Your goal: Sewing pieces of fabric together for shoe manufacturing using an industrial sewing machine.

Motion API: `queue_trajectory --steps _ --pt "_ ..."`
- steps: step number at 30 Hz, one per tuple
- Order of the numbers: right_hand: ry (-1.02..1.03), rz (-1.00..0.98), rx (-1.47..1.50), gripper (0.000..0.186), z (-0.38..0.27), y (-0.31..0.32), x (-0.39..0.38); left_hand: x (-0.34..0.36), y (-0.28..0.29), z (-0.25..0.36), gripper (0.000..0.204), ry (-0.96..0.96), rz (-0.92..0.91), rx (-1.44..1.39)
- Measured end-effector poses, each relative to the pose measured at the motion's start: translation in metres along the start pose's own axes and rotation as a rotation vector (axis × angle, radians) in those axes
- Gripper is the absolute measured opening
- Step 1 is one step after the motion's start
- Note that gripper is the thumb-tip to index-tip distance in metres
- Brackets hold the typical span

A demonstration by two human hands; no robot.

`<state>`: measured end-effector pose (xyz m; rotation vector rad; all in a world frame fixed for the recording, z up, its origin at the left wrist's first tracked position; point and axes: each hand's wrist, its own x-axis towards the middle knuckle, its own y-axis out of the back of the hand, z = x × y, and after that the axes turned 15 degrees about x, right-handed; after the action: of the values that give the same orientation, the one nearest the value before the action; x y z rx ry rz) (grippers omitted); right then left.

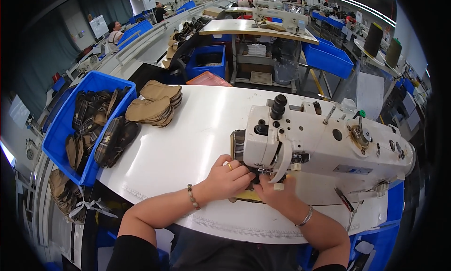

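Note:
A white sewing machine (324,144) stands at the right of the worktable. A plaid fabric piece with a tan edge (238,146) lies under its head, beside the needle area. My left hand (229,179) has its fingers bent and pressed together on the fabric, just left of the presser foot. From the near right, my right hand (278,192) pinches at the same work; the machine head partly hides its fingertips. Dark material shows between the two hands, its shape hard to make out.
Left on the white tabletop (188,125) are a stack of tan sole-shaped pieces (152,109) and a dark plaid bundle (115,142). A blue bin (89,130) of plaid pieces adjoins the table. A red-and-black pen-like tool (344,199) lies right. Thread cones (373,40) stand behind.

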<state>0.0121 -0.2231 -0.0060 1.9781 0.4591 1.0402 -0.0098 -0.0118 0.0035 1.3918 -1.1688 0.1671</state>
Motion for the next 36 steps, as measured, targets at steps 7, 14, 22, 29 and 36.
queue_trajectory --steps 7,14,22,29,36 --pt "0.228 0.043 -0.308 0.018 0.005 -0.016 -0.004 -0.001 -0.006 0.003 0.02 0.092 0.004 0.006" --pt "0.168 0.017 -0.222 0.019 0.005 -0.01 -0.008 0.011 0.002 -0.009 0.023 -0.008 0.026 -0.163" --pt "0.143 0.098 -0.117 0.019 0.01 -0.005 -0.007 0.007 0.026 -0.012 0.032 0.267 -0.099 -0.147" --pt "0.121 0.015 -0.027 0.018 0.003 0.005 0.001 0.001 0.024 0.001 0.039 0.509 -0.308 -0.367" --pt "0.103 0.158 0.166 0.016 0.01 -0.008 -0.004 0.009 0.03 0.002 0.037 0.547 -0.453 -0.512"
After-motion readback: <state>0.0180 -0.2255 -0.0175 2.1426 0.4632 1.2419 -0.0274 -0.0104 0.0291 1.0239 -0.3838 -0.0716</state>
